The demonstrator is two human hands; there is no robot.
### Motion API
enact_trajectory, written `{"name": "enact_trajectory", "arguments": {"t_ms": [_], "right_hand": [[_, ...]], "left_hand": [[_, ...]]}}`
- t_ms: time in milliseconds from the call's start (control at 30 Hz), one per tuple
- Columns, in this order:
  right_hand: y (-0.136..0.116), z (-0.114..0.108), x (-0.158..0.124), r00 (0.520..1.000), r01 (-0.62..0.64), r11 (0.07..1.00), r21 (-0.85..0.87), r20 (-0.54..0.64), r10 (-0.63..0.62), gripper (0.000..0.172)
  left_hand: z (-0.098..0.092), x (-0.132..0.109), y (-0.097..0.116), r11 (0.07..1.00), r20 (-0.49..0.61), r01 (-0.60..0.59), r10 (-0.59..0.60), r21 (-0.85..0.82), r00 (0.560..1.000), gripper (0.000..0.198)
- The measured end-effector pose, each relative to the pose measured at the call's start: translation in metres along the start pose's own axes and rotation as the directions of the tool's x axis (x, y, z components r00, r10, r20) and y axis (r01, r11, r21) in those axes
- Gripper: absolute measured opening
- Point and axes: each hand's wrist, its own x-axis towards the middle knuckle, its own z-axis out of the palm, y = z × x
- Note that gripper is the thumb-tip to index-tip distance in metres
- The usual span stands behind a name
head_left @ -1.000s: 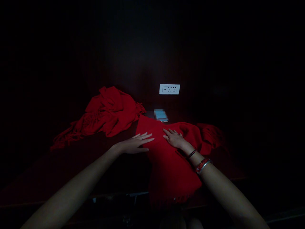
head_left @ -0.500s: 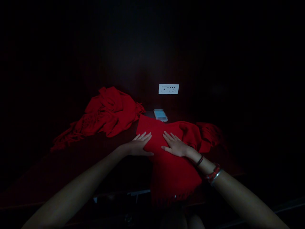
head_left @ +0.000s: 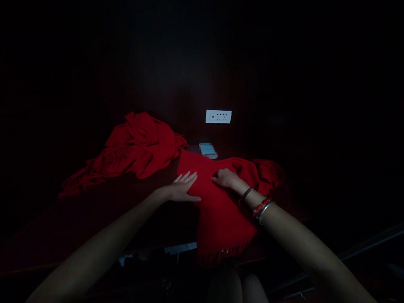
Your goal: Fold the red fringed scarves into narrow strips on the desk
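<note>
A red fringed scarf (head_left: 221,214) lies spread over the near edge of a dark table (head_left: 104,206), its fringe hanging off the front. My left hand (head_left: 182,188) rests flat on the scarf's left edge, fingers stretched out, a ring on one finger. My right hand (head_left: 225,178) sits on the scarf just to the right, fingers curled under and bunching the cloth. Bracelets circle my right wrist.
A second red fringed scarf (head_left: 135,145) lies crumpled at the back left of the table. A phone (head_left: 207,150) lies behind the near scarf. A white wall socket (head_left: 218,116) is on the dark panel behind. The room is very dim.
My right hand went from lying flat on the scarf to curled, gathering the cloth. My left hand drew back a little and stays flat. The view shifted slightly.
</note>
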Motion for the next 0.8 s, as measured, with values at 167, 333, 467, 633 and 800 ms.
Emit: {"name": "enact_trajectory", "arguments": {"t_ms": [167, 333, 467, 633, 800], "right_hand": [[0.011, -0.011, 0.011, 0.991, -0.122, 0.992, -0.022, -0.057, 0.121, 0.043], [0.021, -0.002, 0.024, 0.996, -0.073, 0.997, -0.021, -0.051, 0.072, 0.050], [0.017, 0.005, 0.029, 0.997, -0.078, 0.997, -0.014, -0.026, 0.078, 0.049], [0.002, 0.003, 0.037, 0.973, -0.211, 0.975, 0.068, -0.086, 0.216, 0.050], [-0.008, 0.000, 0.050, 0.953, -0.264, 0.950, 0.168, -0.104, 0.283, 0.046]], "left_hand": [[0.002, 0.001, -0.002, 1.000, 0.004, -0.012, 0.012, 0.005, 1.000, 0.095], [0.007, 0.002, -0.007, 1.000, -0.090, 0.000, 0.001, 0.009, 0.996, 0.092], [0.011, 0.005, -0.008, 0.998, -0.134, 0.066, -0.064, 0.008, 0.989, 0.077], [0.013, 0.007, -0.005, 0.995, -0.146, 0.092, -0.086, 0.033, 0.986, 0.079], [0.014, 0.007, -0.001, 0.993, -0.164, 0.112, -0.103, 0.043, 0.981, 0.078]]}}
